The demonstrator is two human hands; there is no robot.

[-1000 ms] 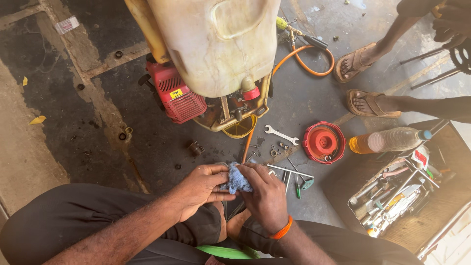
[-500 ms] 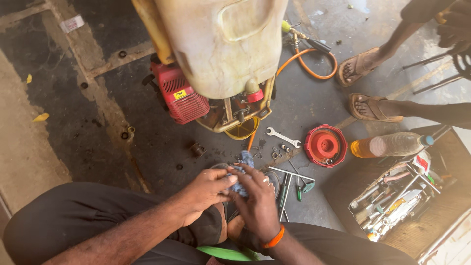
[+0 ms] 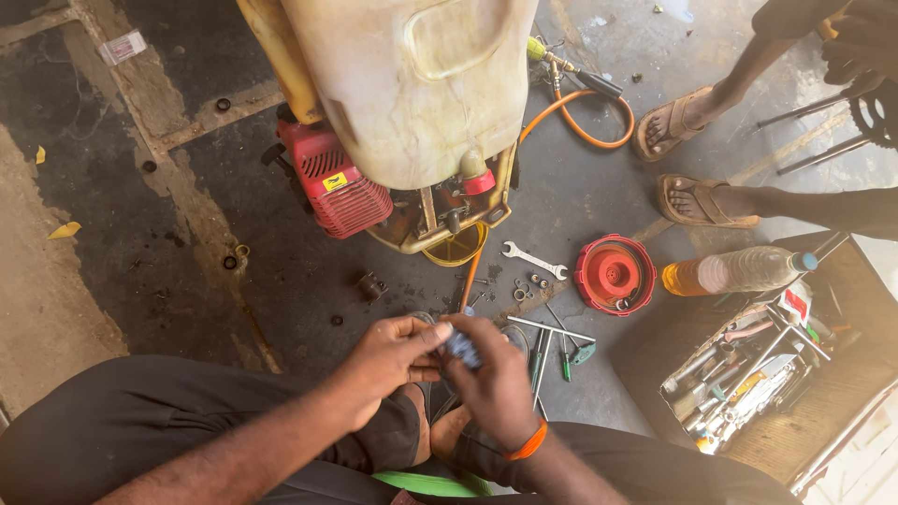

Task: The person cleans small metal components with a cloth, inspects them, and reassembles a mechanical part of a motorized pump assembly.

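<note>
Both hands, left hand [image 3: 388, 360] and right hand [image 3: 496, 383], had drawn closer, fingers pinching a blue-grey rag [image 3: 461, 348], hiding whatever it wrapped.

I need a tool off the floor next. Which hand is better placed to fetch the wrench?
Probably right. The right hand lies nearer the wrench; the left hand sits farther off, and both pinch the blue part.
</note>
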